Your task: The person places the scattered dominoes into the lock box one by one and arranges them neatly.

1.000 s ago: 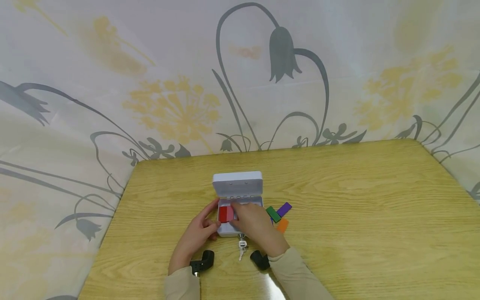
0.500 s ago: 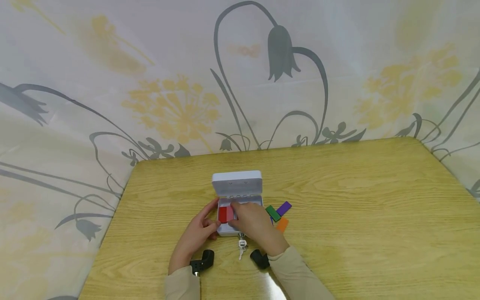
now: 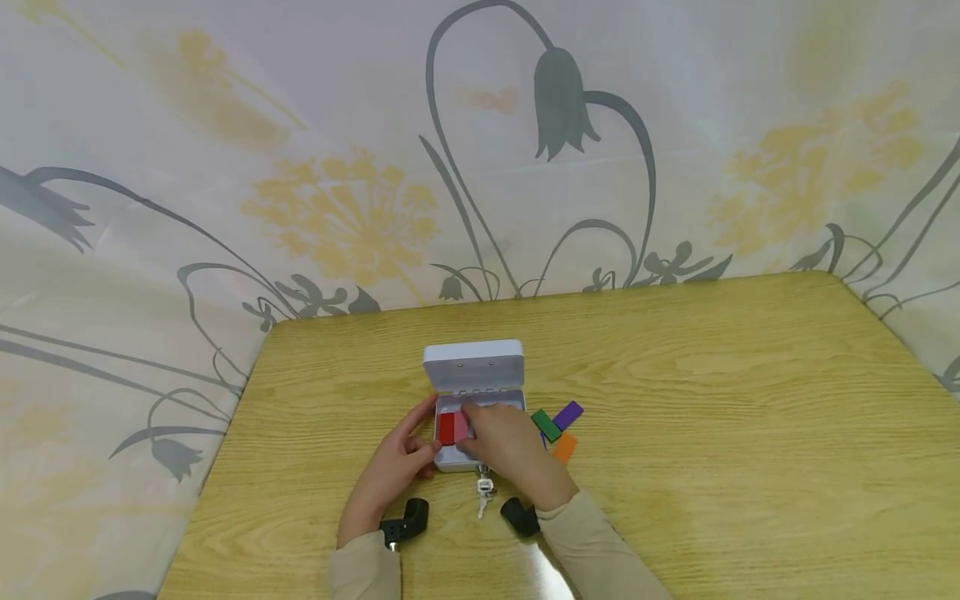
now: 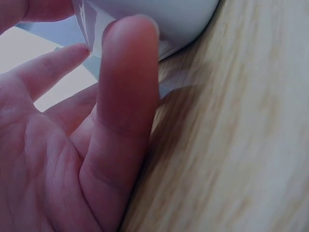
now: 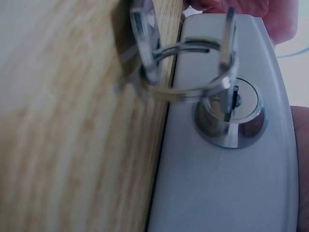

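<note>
A small white lockable metal box [image 3: 474, 367] stands on the table with its hinged lid raised. Inside, a red block [image 3: 447, 429] lies beside a pink block [image 3: 461, 427]. My right hand [image 3: 513, 446] reaches in over the box, thumb and index finger at the two ends of the pink block; the hand covers the box's right part. My left hand [image 3: 393, 462] holds the box's left side, index finger at the back corner and thumb at the front. Keys on a ring [image 5: 183, 94] hang from the front lock [image 5: 229, 130].
To the right of the box lie a green block [image 3: 546, 425], a purple block [image 3: 567, 415], an orange block [image 3: 565, 449] and a sliver of blue. Black wrist mounts [image 3: 407, 521] sit at both wrists. Behind the wooden table [image 3: 712, 417] hangs a flower-patterned cloth [image 3: 360, 125].
The view shifts very slightly. Both hands, the box and the blocks keep nearly the same places.
</note>
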Motion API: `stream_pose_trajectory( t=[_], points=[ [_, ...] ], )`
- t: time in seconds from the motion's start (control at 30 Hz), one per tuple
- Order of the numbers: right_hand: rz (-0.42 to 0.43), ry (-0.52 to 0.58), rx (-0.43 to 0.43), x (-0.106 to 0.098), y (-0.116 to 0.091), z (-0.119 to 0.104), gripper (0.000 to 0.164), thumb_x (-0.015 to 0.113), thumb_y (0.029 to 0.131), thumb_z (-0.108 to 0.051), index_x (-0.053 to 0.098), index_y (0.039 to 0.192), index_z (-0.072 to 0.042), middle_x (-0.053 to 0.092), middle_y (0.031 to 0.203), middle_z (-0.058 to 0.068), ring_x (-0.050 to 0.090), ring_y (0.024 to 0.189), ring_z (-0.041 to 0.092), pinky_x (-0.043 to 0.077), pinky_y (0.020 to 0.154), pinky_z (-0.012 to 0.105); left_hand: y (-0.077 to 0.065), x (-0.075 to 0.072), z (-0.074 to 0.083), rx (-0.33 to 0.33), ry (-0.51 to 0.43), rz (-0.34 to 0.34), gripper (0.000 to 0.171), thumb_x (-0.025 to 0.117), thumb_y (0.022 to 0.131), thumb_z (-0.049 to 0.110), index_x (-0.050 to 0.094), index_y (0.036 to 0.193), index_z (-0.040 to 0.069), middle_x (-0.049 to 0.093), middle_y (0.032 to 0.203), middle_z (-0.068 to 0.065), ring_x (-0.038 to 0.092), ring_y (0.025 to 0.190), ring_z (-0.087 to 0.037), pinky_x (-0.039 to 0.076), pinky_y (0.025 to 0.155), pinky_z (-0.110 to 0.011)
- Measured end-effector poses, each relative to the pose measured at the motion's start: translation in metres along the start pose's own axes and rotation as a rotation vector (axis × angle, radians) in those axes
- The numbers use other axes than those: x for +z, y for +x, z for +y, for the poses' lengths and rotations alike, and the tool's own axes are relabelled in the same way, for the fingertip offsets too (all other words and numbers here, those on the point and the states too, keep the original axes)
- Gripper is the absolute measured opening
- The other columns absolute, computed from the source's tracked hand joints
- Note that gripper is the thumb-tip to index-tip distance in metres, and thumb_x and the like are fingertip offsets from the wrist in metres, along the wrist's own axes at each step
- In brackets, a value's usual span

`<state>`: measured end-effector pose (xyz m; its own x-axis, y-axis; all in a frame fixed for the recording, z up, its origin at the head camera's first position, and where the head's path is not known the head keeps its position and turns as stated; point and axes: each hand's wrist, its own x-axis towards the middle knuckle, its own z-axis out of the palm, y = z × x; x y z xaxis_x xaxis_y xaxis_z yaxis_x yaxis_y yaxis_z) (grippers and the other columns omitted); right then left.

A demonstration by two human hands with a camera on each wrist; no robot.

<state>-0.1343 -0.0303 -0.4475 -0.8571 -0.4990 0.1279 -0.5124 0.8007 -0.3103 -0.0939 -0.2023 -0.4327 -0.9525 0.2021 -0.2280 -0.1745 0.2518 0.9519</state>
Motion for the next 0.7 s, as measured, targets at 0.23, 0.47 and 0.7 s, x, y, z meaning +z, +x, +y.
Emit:
stream_pose_trajectory(
  t=[0.23, 0.47, 0.7],
  points=[
    [0.001, 0.01, -0.006, -0.0001, -0.001, 0.0004, 0.028, 0.07, 0.074, -0.033, 0.06, 0.092, -0.014, 0.05, 0.063, -0.006, 0.046, 0.054, 0.01, 0.036, 0.047, 0.027, 0.0001, 0.0003, -0.0004, -0.002, -0.001, 0.0, 0.062, 0.053, 0.083, 0.001, 0.031, 0.14, 0.016, 0.057, 0.075, -0.016, 0.052, 0.062, -0.023, 0.047, 0.06, -0.033],
    [0.002, 0.027, -0.012, -0.0006, -0.0013, 0.0008, 0.033, 0.07, 0.073, -0.034, 0.059, 0.098, -0.015, 0.053, 0.067, -0.006, 0.048, 0.057, 0.01, 0.038, 0.049, 0.027, 0.0006, 0.0004, -0.0005, -0.004, -0.004, 0.002, 0.063, 0.052, 0.083, 0.001, 0.031, 0.14, 0.016, 0.056, 0.099, -0.019, 0.052, 0.063, -0.022, 0.048, 0.06, -0.033],
    [0.032, 0.038, -0.037, 0.0008, -0.0002, 0.0026, 0.028, 0.067, 0.075, -0.033, 0.059, 0.096, -0.015, 0.054, 0.068, -0.005, 0.048, 0.056, 0.011, 0.038, 0.049, 0.028, -0.0001, 0.0001, 0.0004, -0.004, 0.001, -0.002, 0.062, 0.052, 0.084, 0.001, 0.031, 0.14, 0.016, 0.056, 0.093, -0.022, 0.052, 0.063, -0.021, 0.048, 0.061, -0.033]
  ],
)
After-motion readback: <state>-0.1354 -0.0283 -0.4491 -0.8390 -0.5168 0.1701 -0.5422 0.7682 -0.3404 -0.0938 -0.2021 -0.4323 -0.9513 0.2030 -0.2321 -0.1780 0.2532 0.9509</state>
